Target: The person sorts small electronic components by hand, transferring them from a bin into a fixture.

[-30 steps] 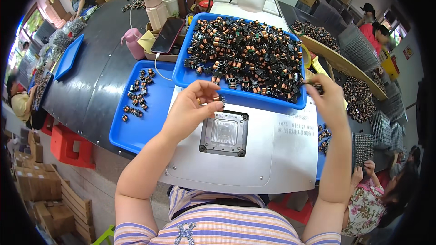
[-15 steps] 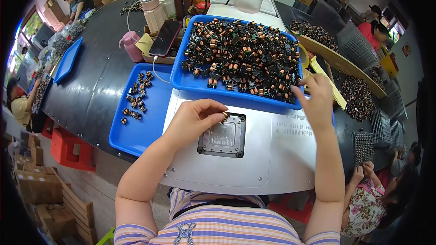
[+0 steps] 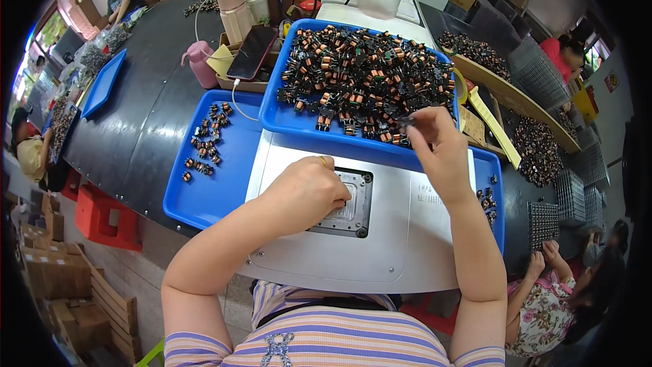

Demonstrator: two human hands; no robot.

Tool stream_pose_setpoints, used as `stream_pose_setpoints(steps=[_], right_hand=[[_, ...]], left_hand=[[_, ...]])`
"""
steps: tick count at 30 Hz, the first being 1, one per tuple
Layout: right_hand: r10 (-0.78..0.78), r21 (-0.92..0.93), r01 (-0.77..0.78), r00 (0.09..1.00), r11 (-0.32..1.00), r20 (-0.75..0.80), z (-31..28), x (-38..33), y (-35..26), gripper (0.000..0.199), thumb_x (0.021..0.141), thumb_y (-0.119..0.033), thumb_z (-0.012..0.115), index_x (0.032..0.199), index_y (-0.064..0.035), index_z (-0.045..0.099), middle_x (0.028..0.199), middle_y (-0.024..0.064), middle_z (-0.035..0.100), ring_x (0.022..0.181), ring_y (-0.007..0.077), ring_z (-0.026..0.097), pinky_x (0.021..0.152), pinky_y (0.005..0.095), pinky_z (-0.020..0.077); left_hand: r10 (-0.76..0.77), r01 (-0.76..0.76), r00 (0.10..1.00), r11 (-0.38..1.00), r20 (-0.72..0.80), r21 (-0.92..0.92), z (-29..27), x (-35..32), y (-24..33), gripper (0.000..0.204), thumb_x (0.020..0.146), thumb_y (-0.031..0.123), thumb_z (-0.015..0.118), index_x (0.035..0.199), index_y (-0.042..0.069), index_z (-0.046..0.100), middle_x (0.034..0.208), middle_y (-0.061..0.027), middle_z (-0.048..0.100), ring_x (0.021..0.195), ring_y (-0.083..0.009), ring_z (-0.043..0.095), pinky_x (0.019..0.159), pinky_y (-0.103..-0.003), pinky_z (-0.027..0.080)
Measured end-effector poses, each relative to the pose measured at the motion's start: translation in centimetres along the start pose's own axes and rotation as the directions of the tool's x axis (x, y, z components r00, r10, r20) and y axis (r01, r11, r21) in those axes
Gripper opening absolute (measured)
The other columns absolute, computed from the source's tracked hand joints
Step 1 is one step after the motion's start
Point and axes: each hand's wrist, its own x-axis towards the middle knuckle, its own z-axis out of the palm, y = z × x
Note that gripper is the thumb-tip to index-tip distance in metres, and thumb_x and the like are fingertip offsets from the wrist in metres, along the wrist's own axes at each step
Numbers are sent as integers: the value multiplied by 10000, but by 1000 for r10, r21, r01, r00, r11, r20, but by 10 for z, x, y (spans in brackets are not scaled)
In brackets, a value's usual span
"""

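My left hand (image 3: 309, 194) is over the square metal fixture (image 3: 363, 207) set in the silver machine top, its fingers curled down into the recess. Whatever those fingertips hold is hidden beneath them. At the front right part of the large blue tray (image 3: 285, 122), my right hand (image 3: 438, 153) pinches a small dark coil component (image 3: 406, 122) between thumb and fingers. Copper-wound coils with black bases (image 3: 367, 78) heap up in that tray.
A lower blue tray (image 3: 190, 200) with several coils lies on the left, another (image 3: 499, 231) on the right. Behind stand a phone (image 3: 255, 51), a pink bottle (image 3: 199, 64) and a tumbler (image 3: 236, 17). A yellow strip (image 3: 494, 126) leans at right. Other people work on both sides.
My left hand has lowered from above the fixture into it, and the coil it held is now out of sight. My right hand has moved left and closed on a component.
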Motion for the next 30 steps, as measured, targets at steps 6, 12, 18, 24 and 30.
stream_pose_setpoints(steps=[6, 12, 18, 24, 30], right_hand=[[22, 340, -126, 956, 932, 293, 19, -12, -8, 215, 848, 16, 530, 1060, 12, 567, 928, 42, 498, 812, 116, 585, 726, 229, 486], [-100, 103, 68, 934, 992, 343, 31, -21, -6, 252, 771, 52, 578, 1013, -17, 584, 908, 77, 536, 813, 161, 579, 683, 269, 474], [-407, -4, 448, 817, 894, 409, 42, -26, 1, 225, 730, -3, 632, 947, -45, 588, 889, 96, 561, 826, 260, 561, 711, 344, 465], [-430, 21, 472, 783, 881, 450, 50, -33, 2, 206, 704, -43, 669, 899, -55, 604, 842, 91, 557, 790, 267, 546, 699, 358, 452], [-489, 51, 525, 746, 849, 452, 53, -33, -4, 203, 699, -60, 674, 890, -60, 605, 831, 91, 554, 789, 267, 546, 701, 364, 448]], left_hand=[[0, -4, 997, 998, 73, 58, -2, 3, 4, 100, 640, 85, 689, 733, 48, 681, 692, -49, 636, 721, -225, 569, 680, -318, 476], [112, -110, 994, 974, 4, 200, 8, -5, 7, 32, 637, 90, 613, 630, 74, 587, 644, -79, 590, 679, -249, 556, 624, -353, 459], [-529, 233, 848, 393, -12, -889, -22, 3, -23, 152, 806, 52, 621, 940, -18, 604, 833, -49, 609, 813, -123, 602, 697, -233, 496], [-656, 624, 739, 752, -154, -213, -38, 34, -32, 311, 742, 226, 715, 842, -33, 575, 767, -103, 595, 747, -177, 604, 650, -305, 496], [-570, 624, 782, 722, -253, 299, -18, 54, -38, 388, 636, 325, 767, 653, 12, 539, 674, -131, 598, 647, -305, 579, 609, -387, 460]])
